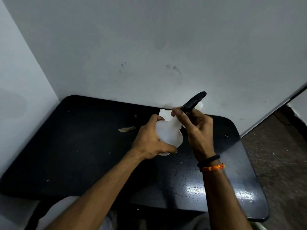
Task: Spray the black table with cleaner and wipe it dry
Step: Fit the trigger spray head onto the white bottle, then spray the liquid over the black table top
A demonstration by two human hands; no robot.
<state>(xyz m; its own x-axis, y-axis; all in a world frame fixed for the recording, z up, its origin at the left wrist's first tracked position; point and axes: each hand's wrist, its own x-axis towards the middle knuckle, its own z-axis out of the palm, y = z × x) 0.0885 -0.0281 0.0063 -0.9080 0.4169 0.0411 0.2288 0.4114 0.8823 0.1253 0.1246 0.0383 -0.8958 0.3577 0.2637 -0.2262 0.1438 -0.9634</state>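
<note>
A black table (79, 155) with rounded corners stands against a white wall, its top dusty and speckled. Above its middle I hold a translucent white spray bottle (169, 131), tilted. My left hand (149, 140) wraps around the bottle's body. My right hand (196, 128) grips the bottle's neck at the black spray head (194, 100), whose trigger lever sticks up and to the right. A white crumpled cloth (166, 112) lies on the table at the wall, partly hidden behind the bottle and my hands.
A tan scrap of debris (127, 129) lies on the table left of the bottle. White walls close in the left and back sides. A brown scuffed floor (279, 156) runs along the table's right side.
</note>
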